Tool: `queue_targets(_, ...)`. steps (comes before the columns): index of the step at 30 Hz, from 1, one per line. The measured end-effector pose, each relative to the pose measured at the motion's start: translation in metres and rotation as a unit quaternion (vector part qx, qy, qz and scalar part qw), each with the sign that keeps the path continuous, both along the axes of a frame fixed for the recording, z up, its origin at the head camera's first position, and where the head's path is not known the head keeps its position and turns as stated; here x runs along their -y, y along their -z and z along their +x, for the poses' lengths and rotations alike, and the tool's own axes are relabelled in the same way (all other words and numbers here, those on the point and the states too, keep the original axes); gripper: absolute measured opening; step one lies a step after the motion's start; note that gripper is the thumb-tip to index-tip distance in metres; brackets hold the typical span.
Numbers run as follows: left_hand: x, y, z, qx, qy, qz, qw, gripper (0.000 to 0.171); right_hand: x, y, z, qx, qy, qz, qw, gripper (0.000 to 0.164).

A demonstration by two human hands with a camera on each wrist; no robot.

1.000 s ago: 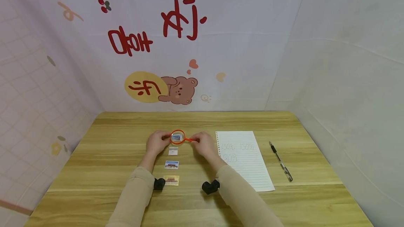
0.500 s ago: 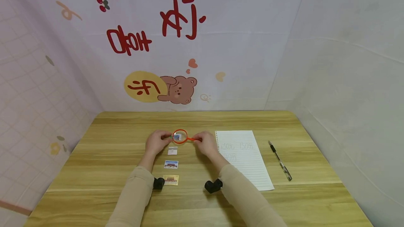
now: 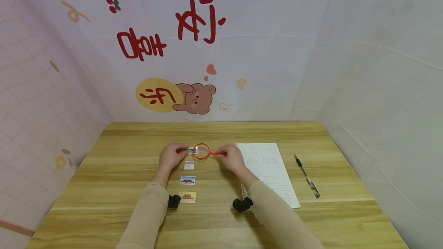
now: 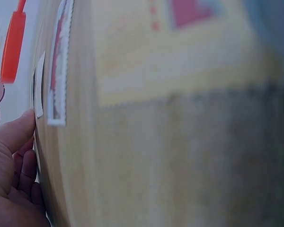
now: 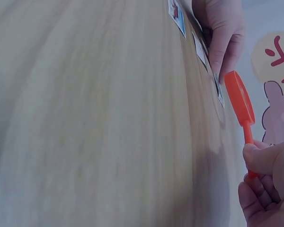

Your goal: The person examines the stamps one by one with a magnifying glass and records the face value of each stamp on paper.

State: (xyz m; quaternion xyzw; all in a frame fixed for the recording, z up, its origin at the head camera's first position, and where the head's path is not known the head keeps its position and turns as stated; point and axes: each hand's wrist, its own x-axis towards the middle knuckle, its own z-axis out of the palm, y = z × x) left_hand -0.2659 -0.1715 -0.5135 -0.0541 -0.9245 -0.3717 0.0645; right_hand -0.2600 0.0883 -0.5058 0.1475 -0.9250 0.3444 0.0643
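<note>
My right hand (image 3: 230, 158) pinches the thin handle of a red-rimmed magnifying glass (image 3: 210, 153) between thumb and fingers. Its round lens is held above the table, over the right end of the farthest postage stamp (image 3: 191, 150). At that stamp's left edge, the thumb and fingers of my left hand (image 3: 171, 155) pinch it, covering part of it. Nearer to me, in a column, lie a pale stamp (image 3: 189, 165), a stamp with a red building (image 3: 187, 180) and a yellow stamp (image 3: 188, 197). The yellow one looms blurred in the left wrist view.
A lined sheet of paper (image 3: 273, 187) with handwriting lies right of my right hand, partly under that forearm. Farther right is a black pen (image 3: 307, 176). The wooden table (image 3: 138, 133) ends at a printed cloth wall (image 3: 263, 68).
My right hand has drawn the magnifying glass to the right, so the lens now covers only the far stamp's right end. The left hand stays nearly still at the stamp.
</note>
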Motion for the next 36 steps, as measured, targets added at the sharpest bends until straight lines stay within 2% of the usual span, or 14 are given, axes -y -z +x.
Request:
queue_targets(11,-0.001,-0.007,0.002,-0.003,0.003,0.003,1.0,0.028,-0.015,-0.008,0.008,-0.01,-0.038,0.01,0.999,0.009)
queue_targets(23,0.0,-0.005,0.0,-0.011,0.005,0.001,0.9999,0.027,-0.023,-0.004,0.011,0.022,-0.033,0.012,0.999,0.007)
queue_targets(31,0.0,-0.004,0.0,-0.013,0.008,0.0,0.9999,0.027,-0.025,0.0,0.014,0.016,-0.028,0.02,0.999,0.006)
queue_targets(36,0.0,-0.003,0.0,-0.009,0.008,0.0,0.9999,0.027,-0.027,0.002,0.015,0.026,-0.028,0.002,0.999,0.006)
